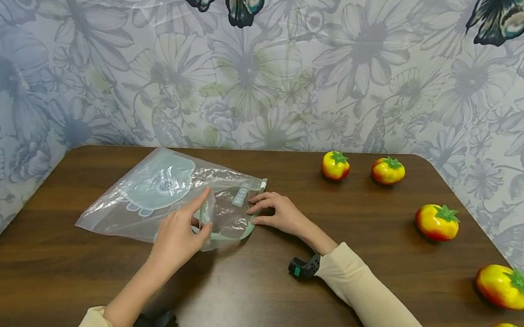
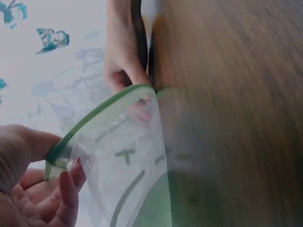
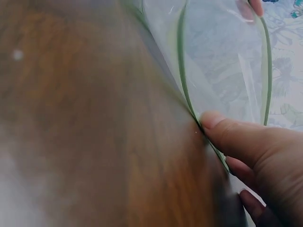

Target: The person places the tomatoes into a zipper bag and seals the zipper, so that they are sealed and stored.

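A clear zip bag with a pale printed shape lies on the table, its green-edged mouth toward the right and partly spread apart. My left hand holds one side of the mouth between thumb and fingers. In the left wrist view the green zip strip passes between that hand's thumb and fingers. My right hand pinches the mouth's right end. The right wrist view shows its thumb on the green strip, with fingers behind.
Several yellow-red toy fruits with green leaf tops stand along the table's right side, among them one fruit at the back and another near the front. The brown table ends at a floral wall cloth behind.
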{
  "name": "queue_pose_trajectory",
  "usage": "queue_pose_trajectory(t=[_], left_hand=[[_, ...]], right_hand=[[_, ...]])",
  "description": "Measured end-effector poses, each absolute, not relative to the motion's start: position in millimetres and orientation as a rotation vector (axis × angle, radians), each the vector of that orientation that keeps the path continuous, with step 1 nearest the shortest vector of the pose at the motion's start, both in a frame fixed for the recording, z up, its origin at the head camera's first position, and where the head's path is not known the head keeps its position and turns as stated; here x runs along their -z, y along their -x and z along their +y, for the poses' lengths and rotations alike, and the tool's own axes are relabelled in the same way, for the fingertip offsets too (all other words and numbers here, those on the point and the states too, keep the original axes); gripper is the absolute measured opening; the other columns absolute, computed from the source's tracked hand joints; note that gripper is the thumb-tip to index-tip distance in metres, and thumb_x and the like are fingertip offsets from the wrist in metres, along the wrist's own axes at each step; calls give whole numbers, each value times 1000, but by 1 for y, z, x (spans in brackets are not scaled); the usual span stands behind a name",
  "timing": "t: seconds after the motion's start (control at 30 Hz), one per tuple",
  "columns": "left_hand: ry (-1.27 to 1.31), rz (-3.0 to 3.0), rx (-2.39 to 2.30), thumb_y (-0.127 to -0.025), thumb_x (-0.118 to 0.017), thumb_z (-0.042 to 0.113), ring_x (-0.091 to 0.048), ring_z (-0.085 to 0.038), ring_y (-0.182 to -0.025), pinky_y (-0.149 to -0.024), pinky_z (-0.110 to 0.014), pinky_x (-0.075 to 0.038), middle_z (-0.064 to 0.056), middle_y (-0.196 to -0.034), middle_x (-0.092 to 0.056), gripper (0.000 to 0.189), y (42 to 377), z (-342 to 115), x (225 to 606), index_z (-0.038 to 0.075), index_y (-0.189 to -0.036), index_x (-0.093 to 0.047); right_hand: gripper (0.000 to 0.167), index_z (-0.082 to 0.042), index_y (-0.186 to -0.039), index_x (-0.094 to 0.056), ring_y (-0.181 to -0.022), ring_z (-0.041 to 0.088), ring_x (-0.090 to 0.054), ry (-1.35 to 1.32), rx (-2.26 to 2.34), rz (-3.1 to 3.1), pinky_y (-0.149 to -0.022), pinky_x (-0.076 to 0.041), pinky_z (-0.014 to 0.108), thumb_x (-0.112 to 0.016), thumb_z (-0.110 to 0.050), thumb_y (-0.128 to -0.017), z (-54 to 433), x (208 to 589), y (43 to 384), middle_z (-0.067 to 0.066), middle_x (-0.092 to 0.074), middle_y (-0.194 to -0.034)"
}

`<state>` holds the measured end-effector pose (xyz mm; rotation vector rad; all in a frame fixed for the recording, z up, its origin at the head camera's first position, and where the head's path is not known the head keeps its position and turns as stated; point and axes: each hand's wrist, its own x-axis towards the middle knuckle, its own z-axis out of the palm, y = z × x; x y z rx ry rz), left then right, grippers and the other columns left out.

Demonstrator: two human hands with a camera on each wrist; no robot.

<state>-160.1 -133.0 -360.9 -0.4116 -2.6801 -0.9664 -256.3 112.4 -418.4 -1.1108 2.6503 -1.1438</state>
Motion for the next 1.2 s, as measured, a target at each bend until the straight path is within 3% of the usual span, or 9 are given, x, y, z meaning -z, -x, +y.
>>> queue_pose_trajectory(t=[0.13, 0.27, 0.37, 0.47, 0.6, 0.67, 0.87, 1.2], left_hand=[[449, -2711, 1030, -75, -75, 6, -55, -4, -53, -49, -31, -42, -3, -78, -67, 76, 160, -140, 365, 8, -143, -40], [489, -2703, 986, -74, -74, 5, -52, -2, -50, -50, -31, -41, 0, -82, -67, 79, 160, -142, 368, 9, -144, -38], [506, -2690, 959, -74, -71, 2, -47, -1, -46, -51, -31, -41, -6, -101, -67, 80, 160, -142, 370, 10, -145, -36], [498, -2688, 976, -73, -69, 1, -47, -1, -47, -51, -31, -41, -10, -107, -65, 80, 160, -141, 372, 10, -145, -36], [488, -2695, 1016, -73, -70, 1, -51, -1, -50, -54, -33, -43, -10, -97, -67, 80, 159, -141, 373, 9, -145, -37], [491, -2708, 1033, -73, -70, 2, -53, -2, -53, -56, -35, -45, -10, -100, -66, 80, 159, -142, 373, 10, -145, -35], [504, -2749, 1108, -75, -72, 4, -60, -6, -63, -59, -35, -47, -7, -99, -65, 82, 158, -147, 373, 12, -147, -33], [522, -2789, 1256, -76, -71, 0, -61, -9, -60, -49, -29, -45, -6, -91, -69, 83, 159, -148, 373, 9, -147, -30]], right_hand=[[22, -11, -102, -74, -116, 22, -48, 1116, 1143, 2641, -97, -36, 39, -74, -14, -80, 115, 418, 254, 4, -58, -122], [19, -11, -101, -74, -116, 21, -48, 1141, 1157, 2649, -97, -36, 38, -72, -12, -82, 117, 419, 254, 4, -59, -121], [18, -10, -102, -74, -115, 21, -50, 1144, 1185, 2657, -97, -37, 37, -69, -12, -86, 117, 419, 255, 4, -60, -119], [23, -8, -111, -70, -114, 18, -51, 1111, 1241, 2655, -96, -38, 35, -65, -13, -89, 118, 418, 254, 4, -61, -119], [37, -1, -127, -57, -109, 20, -55, 1048, 1358, 2605, -94, -40, 36, -61, -11, -92, 117, 417, 254, 8, -62, -117], [40, 2, -131, -52, -106, 23, -57, 1031, 1408, 2571, -92, -41, 39, -59, -8, -92, 116, 416, 253, 12, -63, -116], [38, 13, -128, -48, -102, 37, -57, 1017, 1510, 2477, -87, -43, 48, -54, 3, -92, 111, 396, 242, 25, -61, -111], [36, 14, -127, -47, -109, 37, -54, 868, 1565, 2332, -92, -42, 41, -51, -1, -95, 115, 379, 237, 28, -58, -115]])
